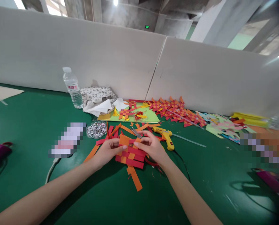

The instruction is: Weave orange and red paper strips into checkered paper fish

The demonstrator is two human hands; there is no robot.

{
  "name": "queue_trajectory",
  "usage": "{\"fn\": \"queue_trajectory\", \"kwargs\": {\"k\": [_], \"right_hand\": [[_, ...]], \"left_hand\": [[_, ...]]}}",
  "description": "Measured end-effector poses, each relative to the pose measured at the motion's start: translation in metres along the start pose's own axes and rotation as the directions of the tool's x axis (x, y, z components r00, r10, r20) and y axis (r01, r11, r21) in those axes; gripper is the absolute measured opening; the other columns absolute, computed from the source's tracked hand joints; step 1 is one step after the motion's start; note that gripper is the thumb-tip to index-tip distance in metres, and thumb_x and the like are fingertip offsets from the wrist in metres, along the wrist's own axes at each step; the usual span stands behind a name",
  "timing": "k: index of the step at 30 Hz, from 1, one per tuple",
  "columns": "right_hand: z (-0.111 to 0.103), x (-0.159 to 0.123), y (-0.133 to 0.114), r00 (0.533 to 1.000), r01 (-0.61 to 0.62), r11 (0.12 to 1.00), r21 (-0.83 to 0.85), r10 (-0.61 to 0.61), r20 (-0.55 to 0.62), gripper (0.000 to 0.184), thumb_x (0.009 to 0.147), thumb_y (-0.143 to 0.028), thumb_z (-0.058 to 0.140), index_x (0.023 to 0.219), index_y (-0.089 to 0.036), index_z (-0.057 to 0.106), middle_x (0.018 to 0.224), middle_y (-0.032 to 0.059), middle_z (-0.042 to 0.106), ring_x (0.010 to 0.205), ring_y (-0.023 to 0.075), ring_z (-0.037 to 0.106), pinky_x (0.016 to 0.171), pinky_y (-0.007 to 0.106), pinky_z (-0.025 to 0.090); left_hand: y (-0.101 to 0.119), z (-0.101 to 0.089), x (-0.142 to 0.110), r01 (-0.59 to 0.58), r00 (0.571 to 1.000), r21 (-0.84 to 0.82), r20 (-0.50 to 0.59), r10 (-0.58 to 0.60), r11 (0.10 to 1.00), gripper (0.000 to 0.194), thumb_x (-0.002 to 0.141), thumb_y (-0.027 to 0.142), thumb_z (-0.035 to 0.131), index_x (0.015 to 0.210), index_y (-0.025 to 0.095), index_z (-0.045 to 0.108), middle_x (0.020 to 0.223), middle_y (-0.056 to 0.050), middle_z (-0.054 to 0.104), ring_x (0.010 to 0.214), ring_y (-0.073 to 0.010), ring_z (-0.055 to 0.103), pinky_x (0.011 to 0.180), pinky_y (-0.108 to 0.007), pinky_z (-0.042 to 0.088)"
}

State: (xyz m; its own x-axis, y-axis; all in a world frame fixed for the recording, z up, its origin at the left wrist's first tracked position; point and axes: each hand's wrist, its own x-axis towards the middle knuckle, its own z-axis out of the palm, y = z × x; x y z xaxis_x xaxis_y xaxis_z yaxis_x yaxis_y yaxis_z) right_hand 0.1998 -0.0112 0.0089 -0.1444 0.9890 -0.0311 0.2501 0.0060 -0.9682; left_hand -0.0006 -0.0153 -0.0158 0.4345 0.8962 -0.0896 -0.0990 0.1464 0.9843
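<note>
Our bare forearms (60,190) cross the green tabletop (102,203). Our left hand (109,151) pinches the red-and-orange woven-strip piece (131,156) between them; our right hand (154,148) curls at its edge, grip uncertain. We seem mid-weave; tucking calls for steadiness.

The red and orange woven strips (134,163) I hold look matt and flat, paper or perhaps thin felt, too blurred for me to be sure. Beyond them I see a slim tool (136,132) of shiny grey metal, a smooth yellow plastic glue gun (168,137), a clear, glossy plastic bottle (74,93) and creased, soft cloth (95,93). My green surface (102,200) is smooth, faintly shiny
</note>
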Motion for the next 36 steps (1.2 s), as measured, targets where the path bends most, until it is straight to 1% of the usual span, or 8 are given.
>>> {"fn": "queue_trajectory", "kwargs": {"k": [3,9,15,23,26,31,34,36], "right_hand": [[0.004,-0.001,0.005,0.999,0.044,0.998,0.043,-0.044,-0.018,0.046,0.065,-0.032,0.073,0.103,-0.020,0.051,0.064,-0.0055,0.056,0.055,0.0104,0.052,0.053,0.023,0.040],[0.018,-0.001,0.013,0.989,0.122,0.989,0.077,-0.114,-0.097,0.042,0.066,-0.029,0.072,0.102,-0.023,0.052,0.070,-0.0039,0.058,0.060,0.0116,0.056,0.057,0.025,0.044],[0.022,-0.007,0.016,0.980,0.149,0.987,0.057,-0.139,-0.146,0.041,0.067,-0.029,0.071,0.103,-0.024,0.052,0.072,-0.0028,0.059,0.068,0.0138,0.060,0.065,0.028,0.048],[0.027,-0.012,0.013,0.976,0.146,0.989,0.032,-0.138,-0.170,0.037,0.066,-0.029,0.072,0.098,-0.024,0.054,0.070,-0.0034,0.059,0.068,0.0143,0.061,0.067,0.028,0.049],[0.027,-0.013,0.011,0.981,0.124,0.992,0.039,-0.116,-0.157,0.041,0.066,-0.034,0.072,0.101,-0.024,0.053,0.076,-0.0015,0.063,0.070,0.0143,0.063,0.068,0.028,0.050],[0.021,-0.013,0.010,0.993,0.101,0.994,-0.028,-0.103,-0.050,0.050,0.062,-0.035,0.076,0.105,-0.023,0.052,0.081,0.0006,0.066,0.081,0.0177,0.064,0.076,0.032,0.049],[0.018,-0.013,0.010,0.993,0.103,0.993,-0.048,-0.106,-0.047,0.048,0.064,-0.031,0.074,0.106,-0.023,0.051,0.080,0.0007,0.067,0.077,0.0173,0.064,0.072,0.032,0.049],[0.017,-0.013,0.010,0.991,0.115,0.993,-0.025,-0.117,-0.068,0.043,0.068,-0.028,0.070,0.106,-0.023,0.051,0.080,0.0007,0.067,0.073,0.0162,0.063,0.068,0.030,0.049]], "left_hand": [[-0.001,0.004,-0.001,0.024,0.999,0.011,0.022,-0.025,1.000,0.026,0.073,0.041,0.066,0.087,0.020,0.066,0.088,-0.002,0.070,0.079,-0.0177,0.064,0.077,-0.031,0.048],[0.001,0.005,-0.001,0.065,0.997,0.030,0.040,-0.067,0.997,0.024,0.070,0.039,0.066,0.084,0.020,0.065,0.081,0.000,0.069,0.073,-0.0153,0.062,0.071,-0.026,0.047],[0.000,0.005,0.001,0.070,0.997,0.123,-0.027,-0.067,0.990,0.019,0.068,0.038,0.068,0.073,0.020,0.064,0.069,0.003,0.066,0.067,-0.0143,0.060,0.064,-0.023,0.045],[-0.001,0.006,0.003,0.073,0.992,0.130,0.088,-0.085,0.989,0.028,0.068,0.038,0.068,0.089,0.019,0.069,0.088,-0.003,0.071,0.085,-0.0209,0.064,0.074,-0.030,0.048],[-0.001,0.006,0.003,0.073,0.996,0.152,0.038,-0.080,0.986,0.028,0.066,0.039,0.070,0.084,0.018,0.068,0.084,-0.003,0.071,0.081,-0.0207,0.063,0.071,-0.029,0.048],[-0.002,0.005,0.002,0.097,0.985,0.173,-0.158,-0.070,0.980,0.026,0.065,0.044,0.070,0.072,0.019,0.062,0.070,0.001,0.067,0.066,-0.0160,0.060,0.056,-0.023,0.043],[-0.003,0.005,0.002,0.110,0.972,0.179,-0.224,-0.068,0.978,0.029,0.064,0.047,0.070,0.071,0.020,0.062,0.066,0.001,0.066,0.065,-0.0171,0.060,0.053,-0.023,0.042],[-0.003,0.006,0.001,0.119,0.971,0.160,-0.226,-0.081,0.980,0.030,0.062,0.047,0.071,0.073,0.020,0.063,0.070,0.000,0.068,0.068,-0.0184,0.061,0.056,-0.024,0.043]]}}
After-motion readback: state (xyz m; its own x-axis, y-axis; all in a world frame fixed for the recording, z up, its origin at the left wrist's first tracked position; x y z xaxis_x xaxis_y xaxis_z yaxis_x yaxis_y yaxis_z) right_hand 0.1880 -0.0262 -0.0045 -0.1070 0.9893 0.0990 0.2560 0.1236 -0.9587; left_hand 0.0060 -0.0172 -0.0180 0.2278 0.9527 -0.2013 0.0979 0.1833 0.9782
